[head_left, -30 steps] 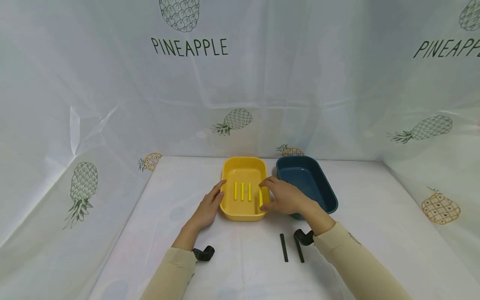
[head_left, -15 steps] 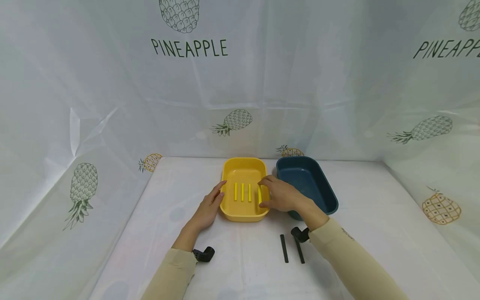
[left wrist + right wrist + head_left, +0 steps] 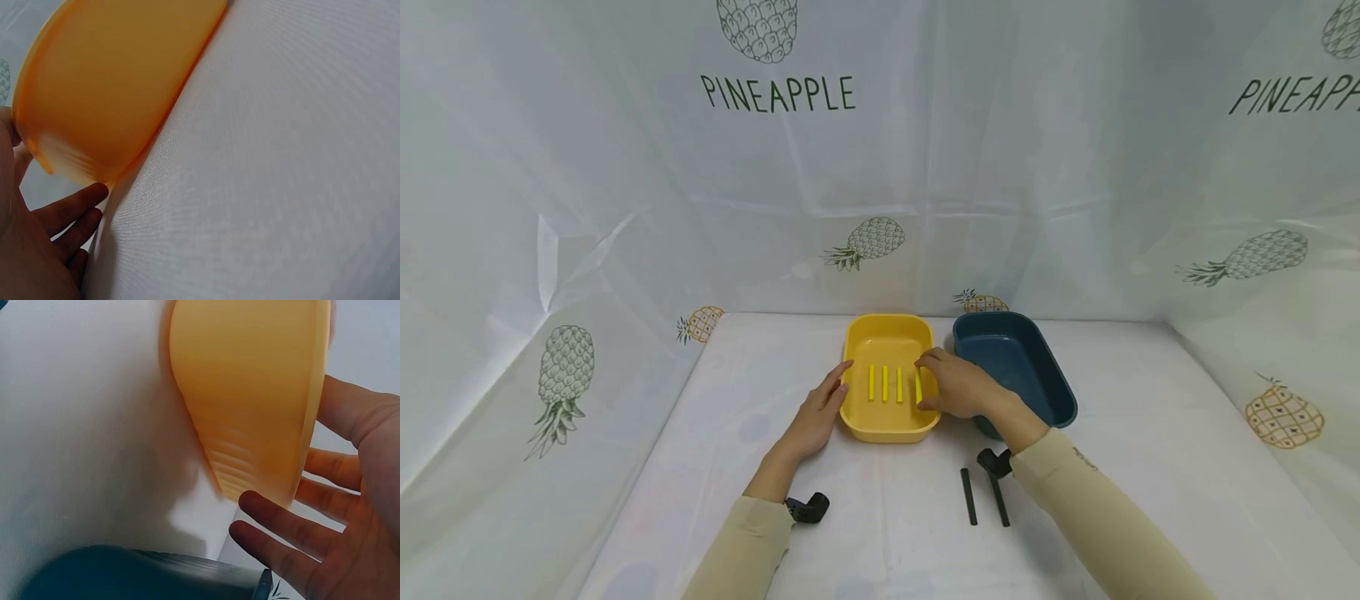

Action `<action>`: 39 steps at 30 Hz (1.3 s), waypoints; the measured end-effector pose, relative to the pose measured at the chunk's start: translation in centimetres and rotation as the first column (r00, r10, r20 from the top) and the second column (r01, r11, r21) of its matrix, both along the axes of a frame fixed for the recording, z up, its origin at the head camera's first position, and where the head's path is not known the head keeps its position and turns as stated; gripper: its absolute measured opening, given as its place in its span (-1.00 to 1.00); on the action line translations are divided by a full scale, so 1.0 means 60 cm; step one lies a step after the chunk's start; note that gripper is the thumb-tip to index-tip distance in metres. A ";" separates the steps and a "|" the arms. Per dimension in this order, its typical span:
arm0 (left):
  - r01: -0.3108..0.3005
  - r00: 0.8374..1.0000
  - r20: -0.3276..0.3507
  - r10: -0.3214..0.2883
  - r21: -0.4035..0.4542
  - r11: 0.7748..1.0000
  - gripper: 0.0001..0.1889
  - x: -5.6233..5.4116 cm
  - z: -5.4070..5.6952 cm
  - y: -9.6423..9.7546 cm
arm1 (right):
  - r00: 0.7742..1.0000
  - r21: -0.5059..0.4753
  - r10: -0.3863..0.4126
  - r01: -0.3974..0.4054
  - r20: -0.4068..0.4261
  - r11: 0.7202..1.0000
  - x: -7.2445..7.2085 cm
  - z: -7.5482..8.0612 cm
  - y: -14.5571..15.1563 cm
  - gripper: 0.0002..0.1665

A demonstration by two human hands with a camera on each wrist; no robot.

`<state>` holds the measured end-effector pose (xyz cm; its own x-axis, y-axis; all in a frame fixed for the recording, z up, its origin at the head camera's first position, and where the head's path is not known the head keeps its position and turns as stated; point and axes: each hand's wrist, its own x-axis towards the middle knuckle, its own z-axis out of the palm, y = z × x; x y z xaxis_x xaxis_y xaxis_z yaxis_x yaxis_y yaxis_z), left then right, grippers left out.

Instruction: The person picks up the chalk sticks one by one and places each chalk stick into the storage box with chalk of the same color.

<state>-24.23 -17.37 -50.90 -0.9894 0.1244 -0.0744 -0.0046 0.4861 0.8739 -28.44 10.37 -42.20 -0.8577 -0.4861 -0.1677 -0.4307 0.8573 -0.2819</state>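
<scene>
A yellow tray (image 3: 886, 331) sits mid-table with several yellow sticks (image 3: 884, 384) standing side by side in it, spaced apart. The left hand (image 3: 815, 417) holds the tray's left side. In the left wrist view, thumb and index finger reach the rim, while the other fingers lie along the outer wall. My right hand (image 3: 961, 388) reaches over the right rim and pinches the rightmost yellow stick (image 3: 918, 387) lengthwise between thumb and fingertips. The right wrist view shows two of its fingers spread outside the tray (image 3: 250, 381); the stick is hidden there.
A dark blue tray (image 3: 1037, 358) stands close on the right, partly behind the right hand. Two black sticks (image 3: 968, 497) lie on the white table cloth nearer the front. A pineapple-print curtain (image 3: 1000, 167) rises behind the table.
The right hand has shifted slightly left, bringing the pinched yellow stick closer to the others. The left hand and both trays have stayed nearly where they were.
</scene>
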 end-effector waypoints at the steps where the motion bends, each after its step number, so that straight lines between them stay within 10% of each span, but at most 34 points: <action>1: 0.000 1.000 -0.001 0.000 -0.001 1.000 -0.53 0.000 0.000 0.000 | 1.000 0.001 -0.002 0.002 0.003 1.000 -0.001 -0.001 -0.001 -0.12; 39: -0.003 1.000 0.009 0.003 0.009 1.000 -0.53 0.000 0.000 0.000 | 0.986 0.087 -0.062 0.049 0.155 0.995 -0.040 -0.023 -0.036 -0.16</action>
<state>-24.24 -17.39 -50.88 -0.9891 0.1225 -0.0821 -0.0137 0.4783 0.8781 -30.82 8.20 -43.57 -0.8425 -0.4174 -0.3404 -0.3379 0.9018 -0.2695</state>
